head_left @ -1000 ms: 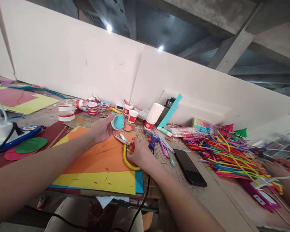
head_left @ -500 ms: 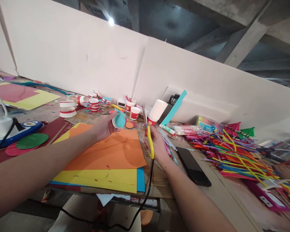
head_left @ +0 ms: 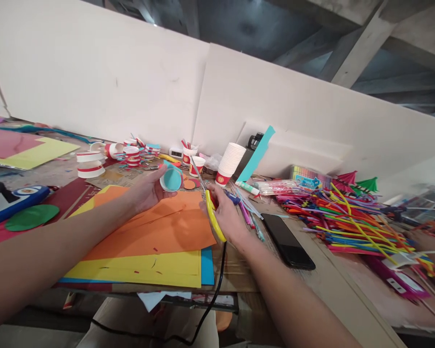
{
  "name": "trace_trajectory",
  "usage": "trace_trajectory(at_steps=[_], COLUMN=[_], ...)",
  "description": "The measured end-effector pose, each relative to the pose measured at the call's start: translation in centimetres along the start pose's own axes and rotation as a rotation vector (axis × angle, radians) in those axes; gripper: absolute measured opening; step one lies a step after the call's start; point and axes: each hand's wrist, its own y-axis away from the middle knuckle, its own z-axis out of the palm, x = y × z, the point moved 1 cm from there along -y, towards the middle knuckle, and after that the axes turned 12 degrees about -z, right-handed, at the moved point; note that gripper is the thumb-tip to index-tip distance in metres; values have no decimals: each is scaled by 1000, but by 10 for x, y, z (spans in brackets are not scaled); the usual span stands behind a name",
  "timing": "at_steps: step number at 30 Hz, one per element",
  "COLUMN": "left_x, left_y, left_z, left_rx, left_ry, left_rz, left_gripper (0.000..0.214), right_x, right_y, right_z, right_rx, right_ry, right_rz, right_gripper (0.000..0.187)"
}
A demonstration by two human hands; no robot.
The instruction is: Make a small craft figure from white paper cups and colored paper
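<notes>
My left hand [head_left: 147, 190] is closed round a small cup piece with a teal paper disc [head_left: 170, 179] on its face, held above the orange paper sheet [head_left: 159, 224]. My right hand [head_left: 224, 215] grips yellow-handled scissors [head_left: 210, 209], their blades pointing up and left toward the cup. Both hands hover over a stack of orange, yellow and blue sheets on the table.
A stack of white paper cups [head_left: 230, 163], a black phone [head_left: 288, 235], a heap of coloured straws [head_left: 351, 224], a blue glue gun, pens, cut cup rings [head_left: 90, 164] and green and pink discs [head_left: 27, 217] lie around. A black cable [head_left: 213, 290] hangs off the front edge.
My right hand picked the scissors up off the paper, raised them upright, then tilted them toward the cup. My left hand kept hold of the teal cup piece.
</notes>
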Motion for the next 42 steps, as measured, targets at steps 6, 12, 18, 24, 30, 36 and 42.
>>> trace_trajectory(at_steps=[6, 12, 18, 24, 30, 36, 42], left_x=[-2, -3, -2, -2, -3, -2, -1], left_y=[9, 12, 15, 15, 12, 11, 14], left_z=[11, 16, 19, 18, 18, 19, 20], left_rx=[-6, -21, -41, -37, -44, -68, -84], left_ry=[5, 52, 63, 65, 102, 155, 133], left_rz=[8, 12, -1, -15, -27, -34, -22], left_gripper=[29, 27, 27, 25, 22, 20, 25], right_x=[-2, -2, -5, -6, -8, -1, -6], right_y=[2, 2, 1, 2, 2, 4, 2], right_z=[1, 3, 5, 6, 5, 8, 7], right_rx=[-67, -109, -135, -153, -164, -153, -159], right_ry=[31, 31, 34, 44, 16, 17, -32], right_rz=[-12, -56, -53, -23, -20, -2, 15], right_gripper=[31, 29, 35, 40, 43, 41, 36])
